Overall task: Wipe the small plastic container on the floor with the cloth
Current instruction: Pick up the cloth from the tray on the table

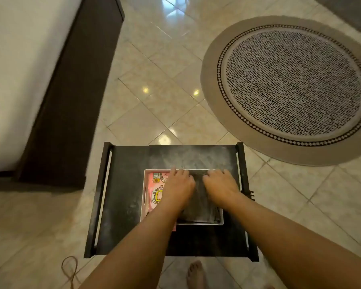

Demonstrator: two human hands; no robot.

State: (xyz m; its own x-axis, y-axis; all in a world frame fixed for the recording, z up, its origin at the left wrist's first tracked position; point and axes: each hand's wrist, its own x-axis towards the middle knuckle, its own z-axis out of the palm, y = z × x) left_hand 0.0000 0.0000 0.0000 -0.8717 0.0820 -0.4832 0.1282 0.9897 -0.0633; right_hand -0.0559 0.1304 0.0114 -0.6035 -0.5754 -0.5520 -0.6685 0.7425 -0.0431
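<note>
A small rectangular plastic container (204,207) with a pale rim and a dark, dusty inside sits on a black low table (125,184). To its left, a pink cartoon-printed item (156,185) lies against it. My left hand (178,186) and my right hand (220,185) both lie over the container, fingers curled onto its far rim. The forearms hide part of its near left corner. No cloth can be told apart from the container's dark inside.
The table top is streaked with pale dust. A round patterned rug (290,86) lies on the tiled floor at the right. A dark-framed bed (56,97) stands at the left. A loop of string (70,270) and my bare foot (195,274) are near the table's front.
</note>
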